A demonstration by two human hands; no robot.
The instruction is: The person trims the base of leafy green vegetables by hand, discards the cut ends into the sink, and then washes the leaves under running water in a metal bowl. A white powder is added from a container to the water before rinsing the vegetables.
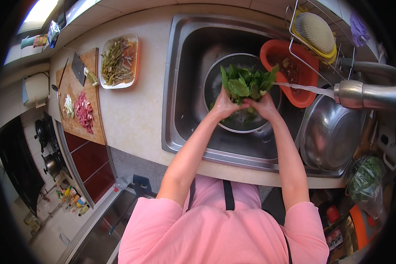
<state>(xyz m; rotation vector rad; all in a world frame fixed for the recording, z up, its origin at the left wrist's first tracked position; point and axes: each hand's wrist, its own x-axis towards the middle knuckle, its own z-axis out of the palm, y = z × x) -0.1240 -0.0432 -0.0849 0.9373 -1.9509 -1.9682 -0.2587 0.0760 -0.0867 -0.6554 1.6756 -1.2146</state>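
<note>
Both my hands cup one bunch of leafy greens [242, 82] over a round metal basin [247, 128] of water in the steel sink [193, 132]. My left hand [225, 105] holds the bunch from the left side, my right hand [264, 106] from the right, and their fingers meet beneath the leaves. From the metal faucet [349, 94] at the right, a stream of water [303, 87] reaches the right edge of the greens. Some loose leaf pieces lie in the basin under my hands.
An orange strainer [303, 99] stands right of the basin, by an upturned metal bowl [333, 135] and a wire rack [292, 43]. On the counter at left are a dish of cooked green vegetables [117, 62] and a wooden cutting board [99, 127] with a cleaver [78, 67] and cut raw meat [84, 112].
</note>
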